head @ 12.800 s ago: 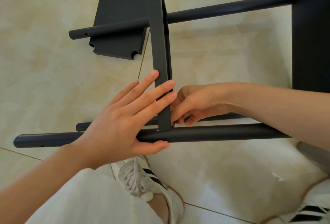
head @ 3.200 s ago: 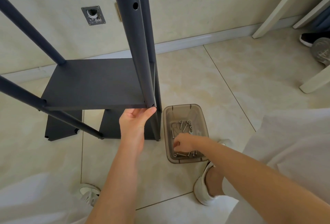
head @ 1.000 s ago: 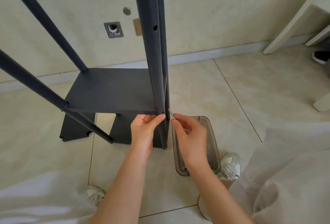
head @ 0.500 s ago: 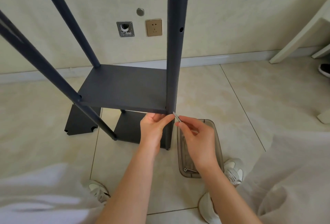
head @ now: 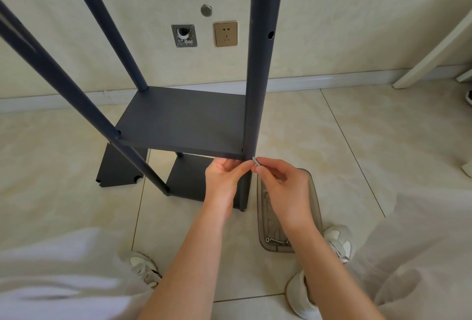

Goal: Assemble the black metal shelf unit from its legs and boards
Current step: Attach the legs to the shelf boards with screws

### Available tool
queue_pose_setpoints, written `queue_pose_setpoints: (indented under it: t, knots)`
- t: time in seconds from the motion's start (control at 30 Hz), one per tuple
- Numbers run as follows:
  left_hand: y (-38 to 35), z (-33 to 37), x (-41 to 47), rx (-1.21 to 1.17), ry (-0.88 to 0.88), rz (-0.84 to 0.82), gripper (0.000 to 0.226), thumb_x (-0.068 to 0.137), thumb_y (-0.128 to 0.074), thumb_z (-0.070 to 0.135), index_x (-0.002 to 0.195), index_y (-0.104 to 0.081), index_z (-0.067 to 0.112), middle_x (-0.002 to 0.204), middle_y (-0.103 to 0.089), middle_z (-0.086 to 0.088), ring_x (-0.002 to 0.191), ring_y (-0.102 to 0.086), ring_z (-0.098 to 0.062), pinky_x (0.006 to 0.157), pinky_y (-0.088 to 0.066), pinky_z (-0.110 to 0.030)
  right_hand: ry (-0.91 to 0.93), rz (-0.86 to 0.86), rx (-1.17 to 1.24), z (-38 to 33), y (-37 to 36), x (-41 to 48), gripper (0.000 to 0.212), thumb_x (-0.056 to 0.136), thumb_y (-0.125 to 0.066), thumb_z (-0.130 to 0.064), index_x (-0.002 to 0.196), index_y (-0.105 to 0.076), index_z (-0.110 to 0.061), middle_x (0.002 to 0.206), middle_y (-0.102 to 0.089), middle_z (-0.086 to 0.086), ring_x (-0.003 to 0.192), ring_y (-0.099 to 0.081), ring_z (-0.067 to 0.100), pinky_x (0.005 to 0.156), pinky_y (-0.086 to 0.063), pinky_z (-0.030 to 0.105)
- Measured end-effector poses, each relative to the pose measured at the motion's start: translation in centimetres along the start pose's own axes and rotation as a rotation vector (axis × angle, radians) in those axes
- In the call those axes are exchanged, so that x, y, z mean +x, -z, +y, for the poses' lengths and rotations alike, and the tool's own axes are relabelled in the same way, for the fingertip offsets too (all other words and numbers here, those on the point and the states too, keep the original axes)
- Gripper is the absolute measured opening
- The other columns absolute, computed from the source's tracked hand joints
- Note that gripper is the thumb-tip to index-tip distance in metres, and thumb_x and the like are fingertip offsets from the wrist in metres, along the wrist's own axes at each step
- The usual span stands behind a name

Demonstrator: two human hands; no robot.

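Observation:
The black shelf unit stands upright on the tiled floor, with a fitted board [head: 184, 120] held between its round legs. The near right leg [head: 258, 77] rises out of the top of the frame and shows side holes. My left hand [head: 224, 179] holds the board's front right corner from below, its fingertips against that leg. My right hand [head: 283, 187] pinches a small silver screw [head: 255, 161] with its tip at the leg, level with the board's edge. A lower board [head: 189, 179] lies under the shelf.
A loose black board [head: 120, 166] with notched corners lies flat on the floor at the left. A clear brown plastic box [head: 288, 217] with a few screws sits by my right foot. The wall with a socket [head: 225, 33] is close behind; a white furniture leg [head: 434, 46] slants at right.
My right hand left the screw box with a screw and brought it up to the near right leg at the board's corner. My left hand stayed on that corner.

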State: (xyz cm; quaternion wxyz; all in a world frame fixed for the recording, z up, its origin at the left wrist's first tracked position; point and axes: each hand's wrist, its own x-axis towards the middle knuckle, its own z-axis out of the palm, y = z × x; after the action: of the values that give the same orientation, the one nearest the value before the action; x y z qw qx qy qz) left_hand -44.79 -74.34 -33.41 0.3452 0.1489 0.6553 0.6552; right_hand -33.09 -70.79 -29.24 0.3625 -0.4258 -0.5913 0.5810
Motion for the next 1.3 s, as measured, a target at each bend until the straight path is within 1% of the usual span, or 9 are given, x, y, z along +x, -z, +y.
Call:
queue_pose_setpoints:
  t: [0.07,0.2,0.33,0.47,0.6,0.83,0.97,1.1,1.3]
  knots:
    - [0.0,-0.1,-0.1,-0.001,0.001,-0.002,0.019,0.080,-0.083,0.018,0.090,-0.068,0.023,0.077,-0.075,0.011,0.080,-0.073,-0.006,0.064,-0.054,-0.012,-0.004,-0.006,0.009,0.0,-0.1,0.2,0.018,0.089,-0.069,-0.010,0.094,-0.075,-0.027,0.092,-0.076,-0.010,0.090,-0.069,0.001,0.074,-0.049,0.009]
    - [0.1,-0.1,-0.2,-0.046,-0.003,-0.033,0.020,0.081,-0.082,0.016,0.096,-0.069,0.021,0.086,-0.077,0.004,0.087,-0.075,-0.013,0.073,-0.057,-0.018,-0.017,-0.006,0.018,-0.1,-0.2,0.5,0.016,0.088,-0.071,-0.011,0.092,-0.075,-0.026,0.088,-0.075,-0.012,0.088,-0.069,-0.001,0.072,-0.049,0.008]
    - [0.1,-0.1,-0.2,-0.094,-0.007,-0.060,0.021,0.081,-0.082,0.013,0.097,-0.070,0.020,0.088,-0.078,0.001,0.087,-0.075,-0.015,0.072,-0.057,-0.016,-0.012,-0.003,0.016,-0.1,-0.2,0.7,0.013,0.086,-0.074,-0.016,0.087,-0.074,-0.028,0.085,-0.074,-0.017,0.084,-0.068,-0.003,0.069,-0.049,0.007]
    - [0.2,-0.1,-0.1,-0.081,0.011,-0.050,0.021,0.082,-0.081,0.014,0.099,-0.069,0.020,0.087,-0.078,0.004,0.087,-0.075,-0.012,0.070,-0.056,-0.015,0.020,0.018,-0.020,0.0,-0.3,0.9,0.013,0.085,-0.075,-0.020,0.082,-0.073,-0.032,0.080,-0.073,-0.019,0.079,-0.067,-0.001,0.066,-0.048,0.008]
    - [0.1,-0.2,0.0,-0.063,0.007,-0.046,0.021,0.082,-0.081,0.016,0.099,-0.069,0.023,0.089,-0.077,0.006,0.088,-0.075,-0.011,0.069,-0.055,-0.013,0.049,0.006,-0.080,0.1,-0.1,1.0,0.016,0.086,-0.073,-0.023,0.082,-0.071,-0.039,0.081,-0.071,-0.022,0.080,-0.065,0.000,0.067,-0.048,0.008]
    - [0.2,-0.3,0.0,-0.072,0.000,-0.050,0.020,0.082,-0.082,0.015,0.096,-0.070,0.023,0.087,-0.077,0.005,0.087,-0.075,-0.011,0.070,-0.055,-0.014,0.056,0.034,-0.072,0.3,-0.3,0.8,0.021,0.086,-0.074,-0.020,0.081,-0.070,-0.040,0.080,-0.070,-0.021,0.075,-0.062,0.001,0.064,-0.048,0.010]
    - [0.2,-0.4,0.0,-0.058,0.000,-0.045,0.021,0.081,-0.082,0.017,0.096,-0.069,0.024,0.087,-0.077,0.006,0.088,-0.075,-0.011,0.071,-0.056,-0.015,0.051,0.052,-0.079,0.3,-0.4,0.8,0.017,0.086,-0.074,-0.020,0.083,-0.071,-0.037,0.080,-0.070,-0.022,0.077,-0.062,0.005,0.065,-0.049,0.010]
    - [0.2,-0.3,0.0,-0.054,0.001,-0.048,0.021,0.081,-0.082,0.018,0.098,-0.069,0.023,0.088,-0.077,0.006,0.089,-0.075,-0.012,0.074,-0.057,-0.017,0.041,0.032,-0.093,0.3,-0.2,1.2,0.010,0.085,-0.075,-0.023,0.086,-0.073,-0.034,0.080,-0.071,-0.022,0.078,-0.063,0.002,0.066,-0.049,0.009]
    - [0.3,-0.2,0.0,-0.062,0.006,-0.050,0.020,0.083,-0.081,0.016,0.098,-0.069,0.024,0.087,-0.077,0.007,0.089,-0.074,-0.011,0.077,-0.057,-0.018,0.022,-0.012,-0.081,0.4,0.0,1.7,0.011,0.086,-0.075,-0.022,0.085,-0.074,-0.033,0.081,-0.073,-0.016,0.077,-0.065,-0.001,0.066,-0.048,0.007]
